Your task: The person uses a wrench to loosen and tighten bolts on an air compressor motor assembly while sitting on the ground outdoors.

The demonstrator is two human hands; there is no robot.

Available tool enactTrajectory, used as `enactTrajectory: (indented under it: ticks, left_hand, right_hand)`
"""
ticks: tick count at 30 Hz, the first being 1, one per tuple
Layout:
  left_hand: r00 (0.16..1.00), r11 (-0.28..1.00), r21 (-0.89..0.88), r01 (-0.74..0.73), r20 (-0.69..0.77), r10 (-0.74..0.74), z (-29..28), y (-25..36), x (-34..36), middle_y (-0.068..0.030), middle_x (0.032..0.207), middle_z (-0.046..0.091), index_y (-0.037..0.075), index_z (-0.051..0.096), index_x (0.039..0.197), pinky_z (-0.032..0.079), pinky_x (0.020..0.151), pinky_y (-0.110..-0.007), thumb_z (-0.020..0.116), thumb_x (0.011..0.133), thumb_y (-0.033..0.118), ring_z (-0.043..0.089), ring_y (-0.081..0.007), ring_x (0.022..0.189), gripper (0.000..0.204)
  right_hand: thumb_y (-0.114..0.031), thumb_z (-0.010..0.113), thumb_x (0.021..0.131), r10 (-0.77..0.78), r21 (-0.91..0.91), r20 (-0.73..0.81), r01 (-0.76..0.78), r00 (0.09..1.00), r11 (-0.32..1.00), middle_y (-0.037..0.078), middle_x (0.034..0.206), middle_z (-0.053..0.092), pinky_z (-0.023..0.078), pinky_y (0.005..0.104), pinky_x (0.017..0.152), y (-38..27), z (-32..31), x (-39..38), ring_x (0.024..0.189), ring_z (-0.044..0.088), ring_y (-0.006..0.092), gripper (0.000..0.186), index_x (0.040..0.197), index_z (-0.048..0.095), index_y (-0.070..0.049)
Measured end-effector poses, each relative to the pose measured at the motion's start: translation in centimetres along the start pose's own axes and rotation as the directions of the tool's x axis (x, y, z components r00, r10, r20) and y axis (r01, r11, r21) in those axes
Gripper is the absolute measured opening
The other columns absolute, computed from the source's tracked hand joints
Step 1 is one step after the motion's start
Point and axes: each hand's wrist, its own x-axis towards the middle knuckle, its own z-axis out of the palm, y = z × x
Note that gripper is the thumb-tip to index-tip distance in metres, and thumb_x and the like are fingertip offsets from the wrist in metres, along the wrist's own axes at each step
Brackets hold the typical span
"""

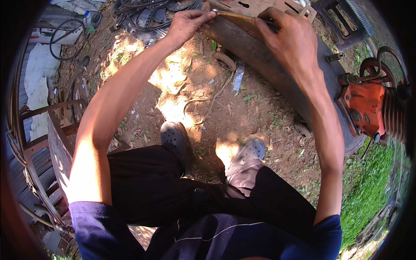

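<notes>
A narrow yellowish-brown strip [236,18] spans between my hands along the top of a long dark metal cylinder [260,60]. My left hand [190,27] pinches near its left end, beside a small shiny piece. My right hand [286,41] is closed on the right part of the strip, resting on or just over the cylinder; what lies under its fingers is partly hidden. A rusty metal plate [249,5] with slots lies behind the strip. An orange finned machine head [364,106] with hoses sits on the cylinder at the right.
Dark tangled cables and parts [143,17] lie at the back. A rusty metal frame [52,108] and corrugated sheets stand at the left, near a small jug [92,19]. A dark crate-like frame [340,21] is at back right. Dirt ground, grass [364,195] and my feet are below.
</notes>
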Motion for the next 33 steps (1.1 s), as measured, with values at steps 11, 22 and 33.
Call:
enactTrajectory:
  ticks: [11, 22, 33]
  left_hand:
    - [0.963, 0.949, 0.202, -0.241, -0.074, 0.260, 0.8, 0.1, 0.0, -0.0048, 0.091, 0.070, 0.004, 0.070, 0.104, 0.053, 0.077, -0.029, 0.076, 0.083, 0.037, 0.065, -0.0107, 0.083, 0.039]
    - [0.884, 0.809, 0.487, -0.330, -0.141, 0.445, 1.6, 3.6, -1.1, -0.0096, 0.078, 0.067, 0.003, 0.067, 0.093, 0.052, 0.063, -0.035, 0.076, 0.080, 0.028, 0.067, -0.0229, 0.070, 0.030]
    - [0.810, 0.693, 0.527, -0.492, -0.014, 0.586, 0.3, 3.1, -0.4, -0.0161, 0.089, 0.065, 0.000, 0.063, 0.094, 0.053, 0.064, -0.041, 0.071, 0.083, 0.026, 0.065, -0.0344, 0.073, 0.029]
  right_hand:
    - [-0.023, 0.075, 0.080, 0.046, 0.479, 0.069, -0.074, 0.997, 0.875, 0.008, 0.066, 0.065, 0.047, 0.0304, 0.056, 0.3, -2.5, 2.3, 0.062, 0.062, 0.0157, 0.023, 0.083, 0.068, -0.001]
    - [-0.054, 0.052, 0.094, 0.427, 0.598, -0.114, -0.281, 0.897, 0.750, 0.001, 0.057, 0.056, 0.039, 0.0277, 0.050, -0.6, 1.5, 3.4, 0.048, 0.047, 0.0109, 0.060, 0.072, 0.071, -0.002]
    - [-0.061, 0.046, 0.094, 0.369, 0.974, -0.226, 0.204, 0.901, 0.100, 0.002, 0.045, 0.044, 0.032, 0.0251, 0.041, -3.0, 2.0, 6.9, 0.039, 0.042, 0.0135, 0.068, 0.064, 0.060, -0.002]
